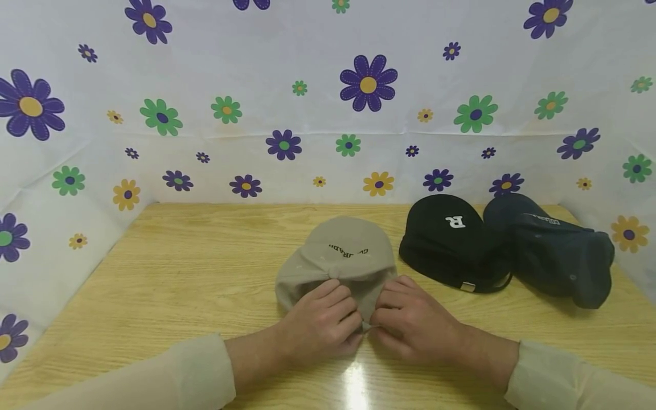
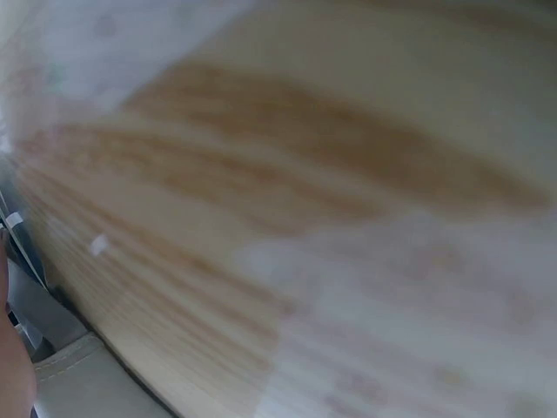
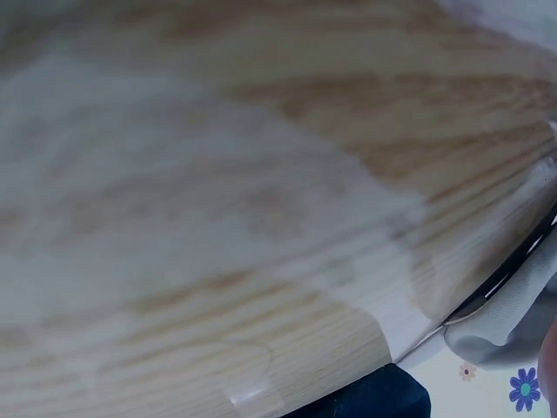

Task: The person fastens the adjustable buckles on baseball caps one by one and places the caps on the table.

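A beige cap (image 1: 353,239) with dark lettering lies on the table in front of me, its back opening turned toward me. My left hand (image 1: 323,320) curls its fingers at the left side of that opening, by the strap. Opposite it, my right hand (image 1: 412,319) pinches the strap's right part, the two hands nearly meeting. The fingers cover most of the strap, so its fastening is hidden. Parts of the beige cap show at the edge of the left wrist view (image 2: 87,383) and of the right wrist view (image 3: 505,326).
To the right on the wooden table (image 1: 179,273) sits a black cap (image 1: 441,245) with a white letter R and a metal buckle. A navy cap (image 1: 564,262) leans against it farther right. Behind the table hangs a white flowered cloth (image 1: 318,51).
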Motion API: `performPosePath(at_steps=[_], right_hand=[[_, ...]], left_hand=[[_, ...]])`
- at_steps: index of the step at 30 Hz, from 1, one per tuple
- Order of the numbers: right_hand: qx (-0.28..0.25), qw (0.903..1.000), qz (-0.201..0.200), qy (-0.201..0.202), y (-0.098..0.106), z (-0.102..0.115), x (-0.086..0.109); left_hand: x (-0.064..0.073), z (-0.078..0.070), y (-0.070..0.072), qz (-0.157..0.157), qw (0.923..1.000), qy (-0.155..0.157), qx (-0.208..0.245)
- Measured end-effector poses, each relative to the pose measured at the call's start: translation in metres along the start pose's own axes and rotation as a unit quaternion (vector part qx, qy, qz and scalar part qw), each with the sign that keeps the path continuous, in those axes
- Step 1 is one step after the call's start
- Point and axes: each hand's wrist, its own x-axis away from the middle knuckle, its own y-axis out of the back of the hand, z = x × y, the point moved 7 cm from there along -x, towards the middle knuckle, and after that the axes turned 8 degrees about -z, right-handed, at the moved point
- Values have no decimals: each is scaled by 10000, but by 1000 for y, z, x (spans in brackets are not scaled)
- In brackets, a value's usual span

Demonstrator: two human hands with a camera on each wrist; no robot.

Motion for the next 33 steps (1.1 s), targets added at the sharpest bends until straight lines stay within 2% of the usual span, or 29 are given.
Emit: performPosePath(at_steps=[10,28,33], right_hand=[[-24,10000,18,-5,1,0,0],[-65,9993,-312,201,4,1,-3],[-108,9988,-414,221,5,1,-3]], left_hand=[[1,0,-1,41,10000,28,43],[0,1,-1,-29,10000,3,41],[1,1,-1,61,10000,43,26]])
